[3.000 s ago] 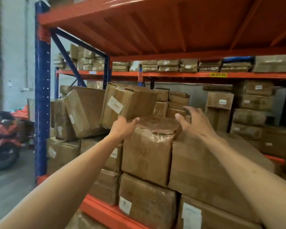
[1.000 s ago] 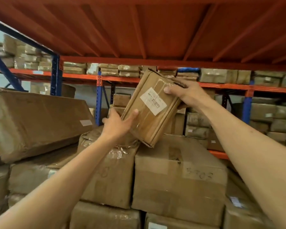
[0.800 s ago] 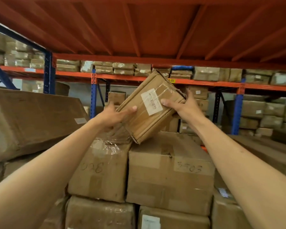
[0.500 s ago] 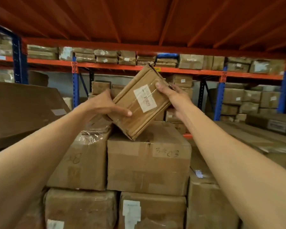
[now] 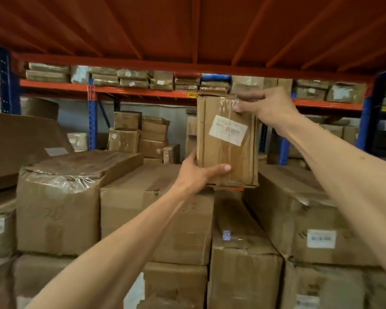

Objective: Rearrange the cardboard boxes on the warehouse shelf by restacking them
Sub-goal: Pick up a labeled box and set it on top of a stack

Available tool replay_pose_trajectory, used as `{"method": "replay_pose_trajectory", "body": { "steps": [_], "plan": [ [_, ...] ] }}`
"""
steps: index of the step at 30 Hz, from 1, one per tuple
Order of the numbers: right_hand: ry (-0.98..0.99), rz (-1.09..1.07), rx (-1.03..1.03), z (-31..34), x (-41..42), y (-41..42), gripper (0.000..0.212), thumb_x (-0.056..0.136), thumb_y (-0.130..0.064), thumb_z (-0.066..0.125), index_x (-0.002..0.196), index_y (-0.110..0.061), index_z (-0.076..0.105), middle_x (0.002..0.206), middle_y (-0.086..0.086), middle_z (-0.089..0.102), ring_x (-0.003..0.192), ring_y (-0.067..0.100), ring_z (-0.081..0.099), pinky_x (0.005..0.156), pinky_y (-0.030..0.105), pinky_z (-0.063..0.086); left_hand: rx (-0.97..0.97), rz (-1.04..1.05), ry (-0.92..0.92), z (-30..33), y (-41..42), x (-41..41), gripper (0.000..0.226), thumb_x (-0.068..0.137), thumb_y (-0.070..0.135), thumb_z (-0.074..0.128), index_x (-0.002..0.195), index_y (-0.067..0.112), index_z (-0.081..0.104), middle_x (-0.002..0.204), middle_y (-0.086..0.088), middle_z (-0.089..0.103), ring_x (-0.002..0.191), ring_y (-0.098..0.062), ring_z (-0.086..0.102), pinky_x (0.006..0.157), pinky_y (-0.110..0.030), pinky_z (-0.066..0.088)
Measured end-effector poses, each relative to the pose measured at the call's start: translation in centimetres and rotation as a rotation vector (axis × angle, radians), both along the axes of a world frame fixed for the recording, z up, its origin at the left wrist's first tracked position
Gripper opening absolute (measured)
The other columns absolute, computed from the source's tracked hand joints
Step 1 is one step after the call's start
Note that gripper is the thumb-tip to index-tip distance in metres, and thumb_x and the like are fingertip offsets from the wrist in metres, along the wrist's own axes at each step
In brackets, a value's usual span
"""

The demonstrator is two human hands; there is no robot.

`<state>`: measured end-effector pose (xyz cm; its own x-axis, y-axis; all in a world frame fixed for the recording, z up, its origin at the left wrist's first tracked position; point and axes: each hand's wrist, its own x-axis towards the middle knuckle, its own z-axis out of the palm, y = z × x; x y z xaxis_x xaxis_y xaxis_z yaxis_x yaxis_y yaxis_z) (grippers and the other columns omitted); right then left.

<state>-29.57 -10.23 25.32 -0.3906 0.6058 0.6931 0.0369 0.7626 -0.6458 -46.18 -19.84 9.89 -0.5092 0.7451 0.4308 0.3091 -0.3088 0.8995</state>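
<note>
Box (image 5: 226, 141) upright between left hand (image 5: 198, 172) gripping below, right hand (image 5: 265, 105) pinching top.

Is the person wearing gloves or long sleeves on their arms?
No gloves and no sleeves show. The left hand and right hand are bare, and both forearms are uncovered all the way to the picture's edge. No watch, ring or bracelet can be seen. The thumbnails look short and plain.

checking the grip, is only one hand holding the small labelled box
No: the left hand grips the small labelled box at its lower corner and the right hand pinches its top edge.
</note>
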Motion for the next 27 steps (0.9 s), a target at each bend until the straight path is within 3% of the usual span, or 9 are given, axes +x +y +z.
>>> {"method": "replay_pose_trajectory", "body": {
  "steps": [4,7,10,12,14,16,19,23,27],
  "plan": [
    [0.034,-0.028,-0.030,-2.6,4.3,4.0,0.040,0.079,-0.026,0.092,0.117,-0.031,0.080,0.114,-0.013,0.074,0.111,0.008,0.069,0.088,0.024,0.057,-0.028,0.010,0.041,-1.4,3.6,3.3,0.121,0.050,0.053,0.100,0.153,0.033,0.041,0.135,0.007,0.063,0.126,-0.019,0.061,0.107,-0.053,0.051],
    [0.056,-0.001,-0.004,-3.6,4.8,4.7,0.038,0.078,-0.032,0.091,0.113,-0.039,0.079,0.118,-0.015,0.072,0.116,0.009,0.066,0.101,0.034,0.056,-0.046,0.047,0.102,-1.6,3.6,3.8,0.119,0.054,0.054,0.098,0.154,0.036,0.037,0.136,0.009,0.060,0.127,-0.020,0.059,0.104,-0.052,0.054],
    [-0.104,-0.160,0.124,-3.1,4.4,4.8,0.070,0.074,-0.054,0.081,0.140,-0.049,0.060,0.149,-0.006,0.059,0.140,0.022,0.049,0.116,0.048,0.043,-0.136,0.081,0.260,-1.0,2.2,3.8,0.103,0.065,0.059,0.092,0.150,0.036,0.038,0.126,0.009,0.059,0.105,-0.020,0.069,0.069,-0.038,0.065],
    [-0.245,-0.179,0.087,-2.9,4.5,4.8,0.089,0.074,-0.062,0.075,0.154,-0.054,0.038,0.166,0.000,0.040,0.151,0.030,0.035,0.119,0.053,0.036,-0.274,0.176,0.494,0.6,1.0,3.8,0.092,0.071,0.062,0.084,0.146,0.028,0.043,0.113,0.007,0.061,0.082,-0.017,0.074,0.053,-0.026,0.060],
    [-0.291,-0.082,0.040,-3.1,4.9,4.7,0.090,0.076,-0.063,0.077,0.155,-0.051,0.036,0.165,0.001,0.038,0.148,0.030,0.038,0.110,0.051,0.040,-0.414,0.301,0.701,2.4,0.1,3.4,0.093,0.070,0.071,0.077,0.142,0.018,0.052,0.103,0.005,0.066,0.079,-0.016,0.075,0.061,-0.029,0.062],
    [-0.279,-0.011,0.036,-3.7,5.1,4.7,0.086,0.076,-0.065,0.081,0.151,-0.047,0.041,0.163,0.001,0.040,0.142,0.028,0.043,0.099,0.046,0.044,-0.426,0.321,0.762,3.8,-0.3,2.9,0.103,0.069,0.080,0.071,0.151,0.022,0.047,0.119,0.000,0.069,0.103,-0.022,0.073,0.089,-0.042,0.061],
    [-0.207,-0.041,0.079,-4.5,5.5,4.6,0.082,0.074,-0.064,0.085,0.145,-0.044,0.049,0.157,-0.003,0.048,0.135,0.021,0.049,0.092,0.038,0.046,-0.266,0.094,0.490,5.1,-0.4,3.8,0.117,0.074,0.084,0.064,0.165,0.034,0.010,0.162,-0.002,0.041,0.145,-0.028,0.044,0.118,-0.048,0.037],
    [-0.173,-0.093,0.100,-5.5,6.2,4.3,0.075,0.077,-0.061,0.085,0.142,-0.040,0.055,0.151,-0.003,0.057,0.134,0.022,0.054,0.102,0.040,0.050,-0.115,-0.016,0.285,3.6,1.5,6.4,0.090,0.091,0.078,0.046,0.164,0.036,0.013,0.153,-0.005,0.048,0.124,-0.020,0.056,0.099,-0.036,0.045],
    [-0.122,-0.128,0.087,-6.5,7.7,3.2,0.067,0.078,-0.058,0.086,0.137,-0.043,0.059,0.138,-0.005,0.064,0.125,0.020,0.060,0.099,0.035,0.051,-0.090,-0.002,0.239,2.5,2.1,6.3,0.095,0.079,0.097,0.032,0.160,0.049,0.017,0.153,-0.003,0.049,0.134,-0.027,0.051,0.113,-0.052,0.041]
  ]
}}
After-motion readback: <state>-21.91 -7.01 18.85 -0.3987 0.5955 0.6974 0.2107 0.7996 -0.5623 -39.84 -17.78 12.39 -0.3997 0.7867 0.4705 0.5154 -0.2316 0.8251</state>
